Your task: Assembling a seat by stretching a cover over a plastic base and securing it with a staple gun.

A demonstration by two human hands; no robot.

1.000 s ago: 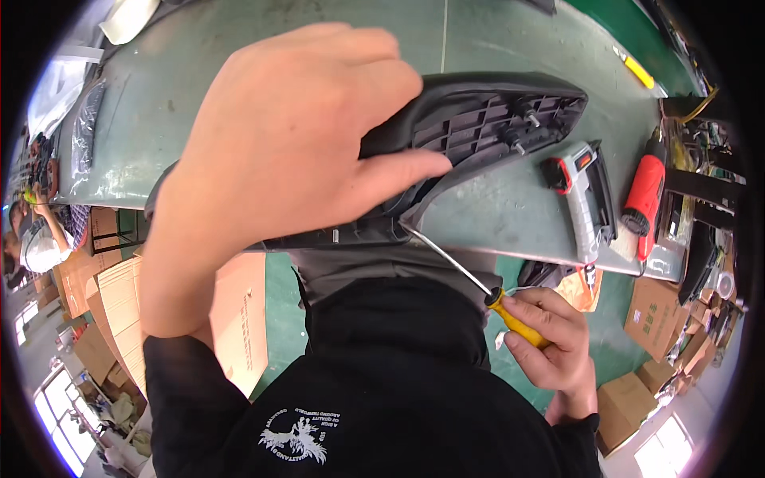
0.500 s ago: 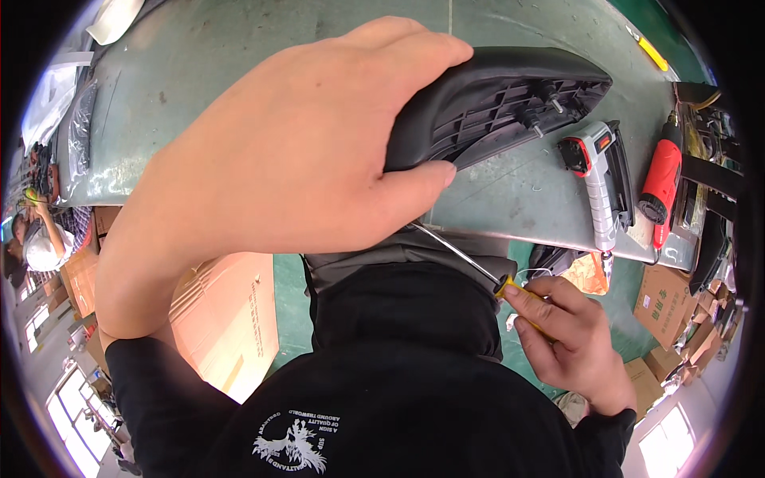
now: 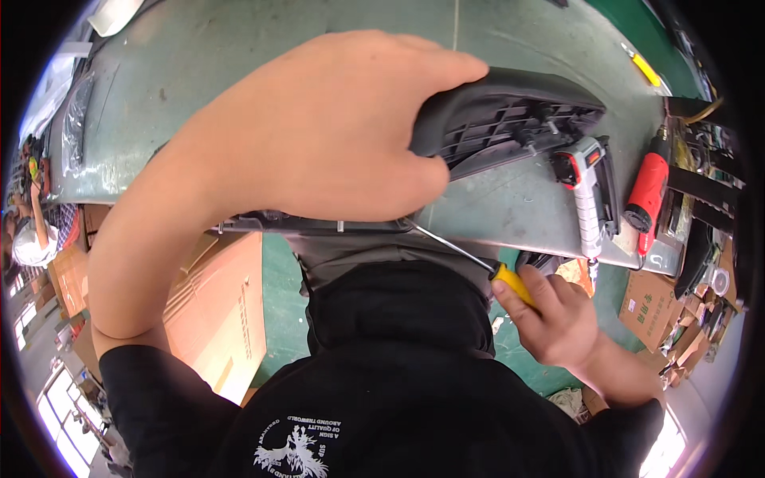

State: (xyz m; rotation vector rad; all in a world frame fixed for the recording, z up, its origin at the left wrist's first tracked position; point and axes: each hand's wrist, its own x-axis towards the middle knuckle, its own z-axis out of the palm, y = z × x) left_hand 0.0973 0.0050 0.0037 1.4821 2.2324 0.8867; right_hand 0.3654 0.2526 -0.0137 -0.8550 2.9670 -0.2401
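My left hand point(image 3: 335, 131) wraps over a black padded seat point(image 3: 518, 84) and grips it, its back covering much of the middle of the piece. The seat's ribbed plastic underside, with bolts sticking out, shows to the right of the fingers. More of its dark edge runs out below the hand. In my right hand point(image 3: 558, 323) is a screwdriver point(image 3: 516, 287) with a yellow handle and a thin metal shaft. The shaft slants up to the left, and its tip meets the seat's near edge just under my left hand; the exact contact is hidden.
A grey and red staple gun point(image 3: 586, 195) lies right of the seat on the green worktable point(image 3: 191, 72), with a red heat gun point(image 3: 649, 187) beyond it. A yellow utility knife point(image 3: 644, 68) lies far right. Cardboard boxes point(image 3: 219, 311) stand below the table edge. Another person point(image 3: 36, 243) is at far left.
The seat and my left hand have shifted slightly nearer, baring more of the seat's near edge. My right hand has swung a little left and up with the screwdriver, showing more of its handle.
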